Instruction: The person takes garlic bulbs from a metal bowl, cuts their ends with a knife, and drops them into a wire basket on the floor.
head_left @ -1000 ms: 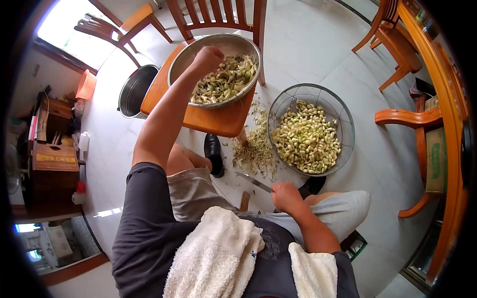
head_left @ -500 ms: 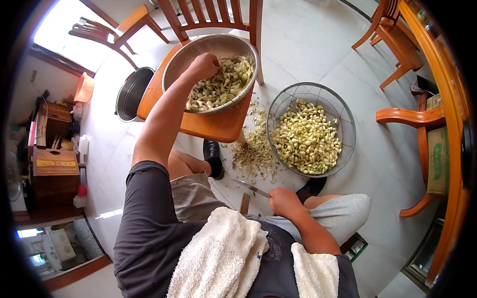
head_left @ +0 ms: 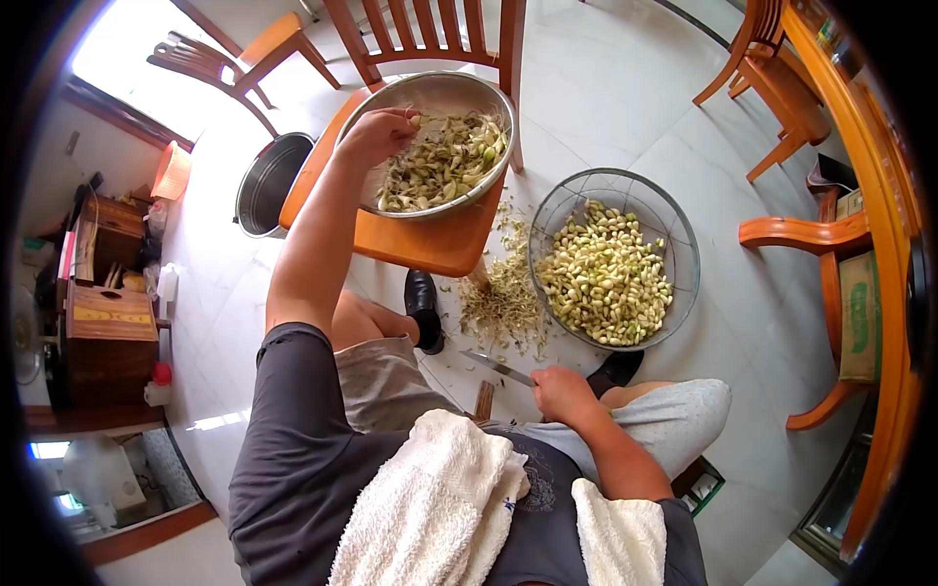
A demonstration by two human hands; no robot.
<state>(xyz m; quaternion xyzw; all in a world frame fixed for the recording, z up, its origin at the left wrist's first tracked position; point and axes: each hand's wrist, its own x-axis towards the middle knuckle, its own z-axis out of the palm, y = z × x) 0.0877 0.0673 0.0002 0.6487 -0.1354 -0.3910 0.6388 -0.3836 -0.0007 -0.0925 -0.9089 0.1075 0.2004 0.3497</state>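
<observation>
My left hand [head_left: 377, 137] is over the left side of a metal basin [head_left: 344, 133] on a wooden chair. Its thumb and fingers pinch a small pale bulb [head_left: 415, 121] with thin roots. Untrimmed bulbs [head_left: 445, 164] with dry stems and some green lie below it. Near my right knee, my right hand [head_left: 564, 394] is closed around the handle of a knife [head_left: 500, 367], the blade pointing left. The handle is hidden in the fist. A round wire-mesh basket [head_left: 681, 220] on the floor holds cleaned whitish bulbs [head_left: 608, 278].
Trimmings [head_left: 503, 305] are heaped on the tiles between chair [head_left: 430, 252] and basket. A dark metal bucket [head_left: 269, 186] stands left of the chair. Towels [head_left: 430, 498] hang over my chest. Right are a wooden table [head_left: 884, 195] and another chair [head_left: 787, 93].
My left hand has shifted left within the basin, from over the bulbs towards the rim, and now shows a bulb in its fingertips. My right hand with the knife has hardly moved.
</observation>
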